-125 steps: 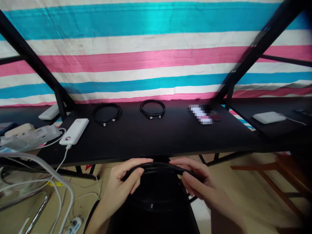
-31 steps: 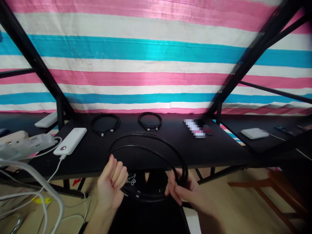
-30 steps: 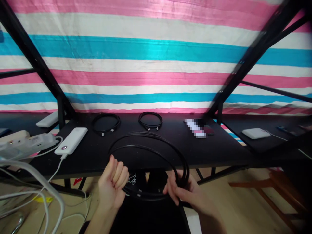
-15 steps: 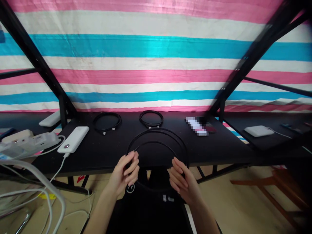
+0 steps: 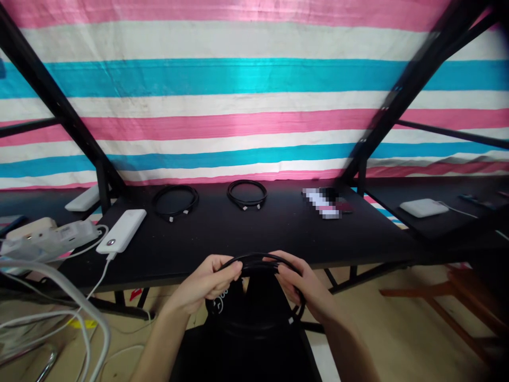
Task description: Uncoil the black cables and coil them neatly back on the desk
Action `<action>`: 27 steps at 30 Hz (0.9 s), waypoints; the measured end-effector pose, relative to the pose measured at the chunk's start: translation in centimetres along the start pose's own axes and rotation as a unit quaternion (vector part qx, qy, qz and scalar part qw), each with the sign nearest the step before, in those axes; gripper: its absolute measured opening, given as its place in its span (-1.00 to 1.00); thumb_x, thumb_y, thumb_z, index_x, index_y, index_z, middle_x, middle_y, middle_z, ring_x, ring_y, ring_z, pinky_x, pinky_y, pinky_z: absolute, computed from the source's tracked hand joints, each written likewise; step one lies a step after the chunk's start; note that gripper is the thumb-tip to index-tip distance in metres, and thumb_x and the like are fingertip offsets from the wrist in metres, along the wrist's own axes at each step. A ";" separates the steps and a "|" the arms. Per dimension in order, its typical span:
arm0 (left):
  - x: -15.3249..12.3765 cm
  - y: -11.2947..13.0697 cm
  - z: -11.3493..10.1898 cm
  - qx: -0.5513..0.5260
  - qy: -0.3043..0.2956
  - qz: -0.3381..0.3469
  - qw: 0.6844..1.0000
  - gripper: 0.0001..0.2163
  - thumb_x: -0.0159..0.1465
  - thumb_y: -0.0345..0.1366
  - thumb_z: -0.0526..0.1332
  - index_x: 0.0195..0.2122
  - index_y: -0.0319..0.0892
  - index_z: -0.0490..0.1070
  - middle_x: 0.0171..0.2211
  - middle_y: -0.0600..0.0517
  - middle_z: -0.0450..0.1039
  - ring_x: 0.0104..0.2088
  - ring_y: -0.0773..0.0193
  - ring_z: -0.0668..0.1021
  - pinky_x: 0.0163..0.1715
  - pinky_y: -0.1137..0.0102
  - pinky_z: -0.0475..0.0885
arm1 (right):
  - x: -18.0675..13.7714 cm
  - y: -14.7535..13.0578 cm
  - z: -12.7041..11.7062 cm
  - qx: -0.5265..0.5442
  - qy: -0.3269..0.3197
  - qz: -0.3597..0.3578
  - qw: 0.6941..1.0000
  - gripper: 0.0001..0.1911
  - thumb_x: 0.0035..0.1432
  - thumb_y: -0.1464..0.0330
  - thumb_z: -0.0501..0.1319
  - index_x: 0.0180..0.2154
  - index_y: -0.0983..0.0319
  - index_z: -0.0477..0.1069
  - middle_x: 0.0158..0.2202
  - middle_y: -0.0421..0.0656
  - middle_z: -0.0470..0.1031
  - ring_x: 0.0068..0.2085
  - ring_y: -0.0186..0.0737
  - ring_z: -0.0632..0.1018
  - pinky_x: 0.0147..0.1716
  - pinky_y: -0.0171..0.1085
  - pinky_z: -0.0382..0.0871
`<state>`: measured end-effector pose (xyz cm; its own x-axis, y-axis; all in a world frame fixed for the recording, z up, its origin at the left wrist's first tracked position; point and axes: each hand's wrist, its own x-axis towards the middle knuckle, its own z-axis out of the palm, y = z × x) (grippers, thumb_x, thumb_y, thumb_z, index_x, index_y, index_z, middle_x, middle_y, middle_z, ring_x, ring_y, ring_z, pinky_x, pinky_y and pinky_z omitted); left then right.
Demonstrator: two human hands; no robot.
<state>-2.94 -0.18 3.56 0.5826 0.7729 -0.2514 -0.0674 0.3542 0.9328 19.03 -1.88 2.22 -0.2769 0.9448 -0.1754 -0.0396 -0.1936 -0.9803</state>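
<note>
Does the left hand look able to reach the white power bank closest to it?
Probably, if the left hand lets go of the black cable coil it holds: nothing visible blocks the white power bank.

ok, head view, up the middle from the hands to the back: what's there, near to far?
Bare left hand and bare right hand on a coiled black cable → flat black tabletop → round black cable coil with light-coloured connectors → pink, white and blue striped sheet.
</note>
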 end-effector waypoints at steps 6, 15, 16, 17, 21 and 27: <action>0.4 -0.4 1.4 0.022 0.079 -0.027 0.996 -0.56 0.11 0.03 0.26 -0.62 -0.16 0.10 -0.74 0.28 -0.13 -0.71 0.54 -0.10 -0.72 0.49 -0.24 | -1.0 -1.4 1.8 -0.277 0.164 -0.153 0.934 -0.62 0.07 0.21 0.25 -0.07 0.20 0.39 -0.54 -0.28 0.31 -0.55 -0.41 0.33 -0.53 -0.40 0.26; -0.4 0.4 2.8 0.010 0.047 -0.006 0.999 -0.48 0.12 0.15 0.16 -0.69 -0.16 0.05 -0.73 0.25 -0.18 -0.70 0.53 -0.14 -0.70 0.45 -0.27 | -1.7 -2.0 2.8 -0.383 0.171 -0.278 0.864 -0.82 0.19 0.30 0.17 -0.23 0.15 0.54 -0.44 -0.17 0.41 -0.51 -0.37 0.38 -0.46 -0.37 0.27; -0.4 0.4 2.8 -0.002 0.043 -0.008 0.999 -0.47 0.15 0.15 0.13 -0.70 -0.16 0.05 -0.74 0.25 -0.19 -0.70 0.53 -0.14 -0.70 0.45 -0.28 | -1.7 -2.0 2.8 -0.369 0.171 -0.272 0.872 -0.82 0.20 0.31 0.16 -0.25 0.15 0.54 -0.44 -0.17 0.42 -0.50 -0.36 0.38 -0.46 -0.37 0.26; -0.4 0.4 2.9 -0.008 0.043 -0.007 0.999 -0.48 0.17 0.14 0.12 -0.70 -0.18 0.09 -0.75 0.24 -0.19 -0.71 0.53 -0.14 -0.70 0.44 -0.28 | -1.7 -2.0 2.8 -0.356 0.167 -0.265 0.880 -0.81 0.21 0.31 0.15 -0.25 0.15 0.54 -0.45 -0.16 0.42 -0.49 -0.35 0.39 -0.45 -0.36 0.26; -0.2 0.1 3.1 0.009 0.081 0.036 0.996 -0.55 0.18 0.05 0.18 -0.61 -0.26 0.40 -0.79 0.23 -0.13 -0.72 0.53 -0.10 -0.70 0.45 -0.24 | -1.6 -2.2 2.5 -0.319 0.130 -0.246 0.906 -0.79 0.24 0.31 0.13 -0.20 0.13 0.54 -0.48 -0.19 0.40 -0.46 -0.33 0.40 -0.44 -0.36 0.25; -0.6 0.0 1.9 -0.084 0.172 0.105 0.976 -0.57 0.11 0.02 0.28 -0.67 -0.26 0.36 -0.77 0.25 -0.20 -0.71 0.56 -0.11 -0.70 0.50 -0.21 | -1.2 -2.0 0.7 -0.271 0.098 -0.172 0.942 -0.78 0.22 0.24 0.14 -0.36 0.21 0.47 -0.49 -0.21 0.42 -0.48 -0.35 0.39 -0.51 -0.38 0.21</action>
<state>-1.72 -1.67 4.22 0.2365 0.9587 -0.1581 -0.3049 0.2277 0.9248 18.79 -2.77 4.49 -0.1527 0.9679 0.1995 0.4157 0.2461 -0.8756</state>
